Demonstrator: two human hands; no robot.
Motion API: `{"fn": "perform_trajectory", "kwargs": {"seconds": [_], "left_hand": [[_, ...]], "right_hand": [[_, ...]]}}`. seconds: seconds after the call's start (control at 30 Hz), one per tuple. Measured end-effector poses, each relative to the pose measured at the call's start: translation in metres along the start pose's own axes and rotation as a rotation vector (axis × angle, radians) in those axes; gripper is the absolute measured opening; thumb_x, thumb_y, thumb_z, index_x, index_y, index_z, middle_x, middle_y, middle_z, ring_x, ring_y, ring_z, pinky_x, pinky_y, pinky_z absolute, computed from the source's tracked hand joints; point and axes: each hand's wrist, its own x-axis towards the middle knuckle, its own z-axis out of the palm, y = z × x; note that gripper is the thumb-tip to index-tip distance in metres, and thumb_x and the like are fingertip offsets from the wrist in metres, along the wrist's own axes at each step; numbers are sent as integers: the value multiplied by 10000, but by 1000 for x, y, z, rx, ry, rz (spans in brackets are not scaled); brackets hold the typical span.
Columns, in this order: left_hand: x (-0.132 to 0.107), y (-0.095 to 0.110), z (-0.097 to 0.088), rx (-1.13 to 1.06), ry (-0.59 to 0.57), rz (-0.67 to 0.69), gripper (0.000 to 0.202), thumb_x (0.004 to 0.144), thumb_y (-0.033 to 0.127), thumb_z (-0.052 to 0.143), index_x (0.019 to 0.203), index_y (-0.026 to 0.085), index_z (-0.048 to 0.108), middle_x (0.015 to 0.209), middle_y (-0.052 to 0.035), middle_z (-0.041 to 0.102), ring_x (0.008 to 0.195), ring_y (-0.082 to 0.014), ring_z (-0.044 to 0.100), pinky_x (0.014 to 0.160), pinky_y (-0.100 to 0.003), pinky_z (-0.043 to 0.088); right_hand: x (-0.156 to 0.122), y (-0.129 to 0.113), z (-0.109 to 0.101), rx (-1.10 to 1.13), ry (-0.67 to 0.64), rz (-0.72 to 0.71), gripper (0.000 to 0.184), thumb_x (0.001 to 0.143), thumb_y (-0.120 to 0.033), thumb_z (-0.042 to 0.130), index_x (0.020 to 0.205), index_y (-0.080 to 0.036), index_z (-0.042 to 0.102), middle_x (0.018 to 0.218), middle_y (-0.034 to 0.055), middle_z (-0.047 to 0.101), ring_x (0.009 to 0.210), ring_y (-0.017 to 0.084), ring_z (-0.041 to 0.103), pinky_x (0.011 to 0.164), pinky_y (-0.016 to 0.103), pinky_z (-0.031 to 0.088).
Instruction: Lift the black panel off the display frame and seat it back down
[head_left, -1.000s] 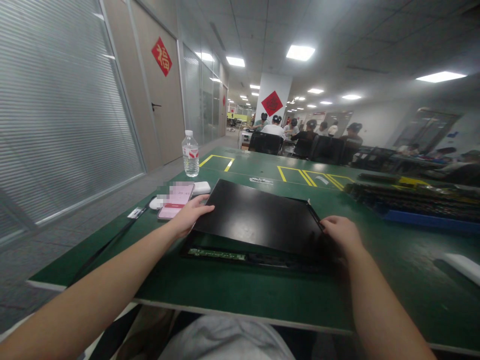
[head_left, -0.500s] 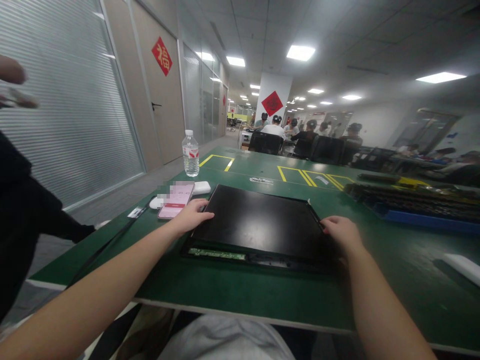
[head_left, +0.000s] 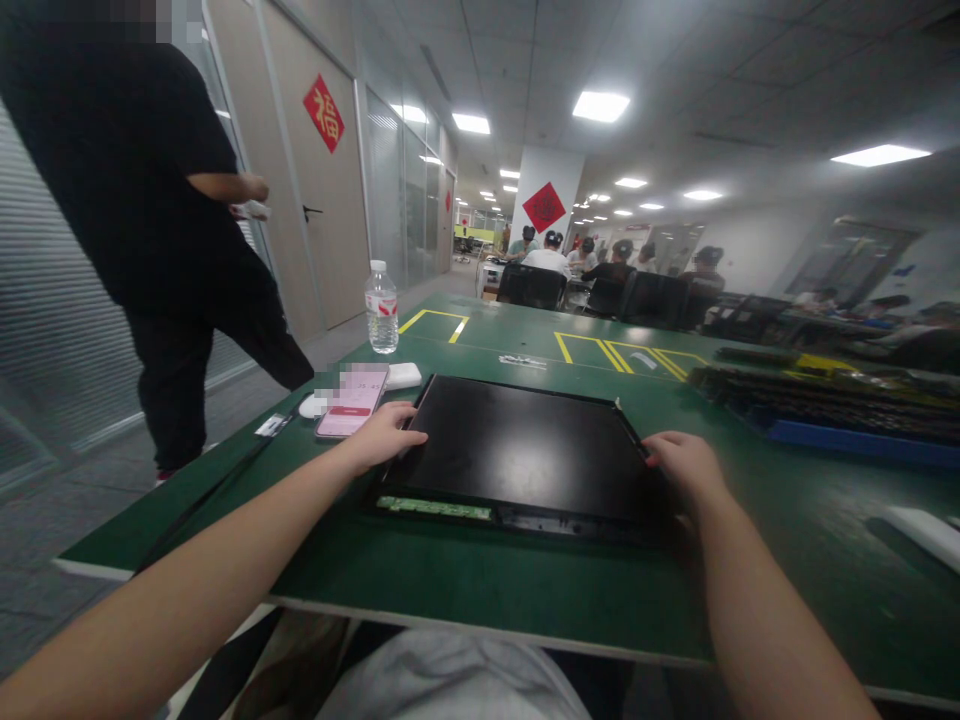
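A black flat panel (head_left: 517, 445) lies in its frame on the green table (head_left: 487, 590), with a green circuit strip (head_left: 435, 508) showing along its near edge. My left hand (head_left: 384, 434) grips the panel's left edge, fingers curled onto it. My right hand (head_left: 682, 462) holds the right edge, fingers bent over the rim.
A pink phone (head_left: 351, 400), a white mouse (head_left: 309, 406) and a white case (head_left: 403, 375) lie left of the panel. A water bottle (head_left: 381, 308) stands behind them. A person in black (head_left: 165, 230) walks by on the left. Blue trays (head_left: 832, 410) sit at right. Seated people fill the background.
The far edge of the panel has come down and the panel now lies flat in its frame. A person in black has walked into view on the left.
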Motion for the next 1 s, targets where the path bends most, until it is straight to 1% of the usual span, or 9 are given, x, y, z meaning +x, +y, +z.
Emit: {"fn": "perform_trajectory", "kwargs": {"seconds": [0.17, 0.3, 0.37, 0.53, 0.73, 1.0], "left_hand": [[2, -9, 0, 42, 46, -56, 324, 503, 359, 810, 790, 219, 755, 1312, -109, 638, 1267, -400, 541, 1097, -464, 408], [3, -16, -1, 124, 34, -63, 439, 498, 440, 803, 856, 191, 749, 1401, -148, 561, 1257, -414, 553, 1093, -460, 422], [3, -17, -1, 142, 31, -63, 448, 506, 449, 794, 867, 188, 744, 1412, -152, 547, 1262, -411, 550, 1097, -458, 421], [2, -15, -1, 126, 46, -58, 405, 502, 430, 800, 836, 212, 732, 1396, -125, 570, 1262, -402, 552, 1100, -454, 421], [2, -14, -1, 148, 37, -57, 399, 515, 418, 785, 846, 202, 726, 1392, -144, 570, 1276, -411, 540, 1103, -468, 415], [0, -11, -2, 149, 34, -80, 426, 499, 424, 793, 861, 209, 733, 1405, -127, 564, 1234, -403, 567, 1091, -455, 431]], "right_hand": [[-2, -1, 0, 7, -9, 2, 311, 746, -399, 580, 890, -210, 780, 764, 59, 759, 689, 218, 658, 571, 290, 415], [-3, -2, -1, 4, -11, -14, 299, 752, -395, 575, 874, -214, 778, 749, 54, 756, 712, 219, 662, 582, 289, 419], [-2, -2, -1, 10, -6, -24, 295, 749, -395, 577, 863, -211, 777, 742, 57, 756, 705, 220, 662, 577, 288, 416], [1, 1, 1, 23, -4, -13, 298, 739, -397, 584, 868, -208, 775, 739, 59, 756, 686, 223, 658, 558, 288, 407], [1, 2, 1, 36, -11, -12, 311, 736, -409, 578, 877, -215, 777, 750, 52, 757, 698, 221, 657, 576, 290, 412], [1, 1, 0, 17, -6, -17, 306, 737, -402, 580, 875, -217, 781, 751, 49, 755, 734, 226, 660, 594, 297, 419]]}}
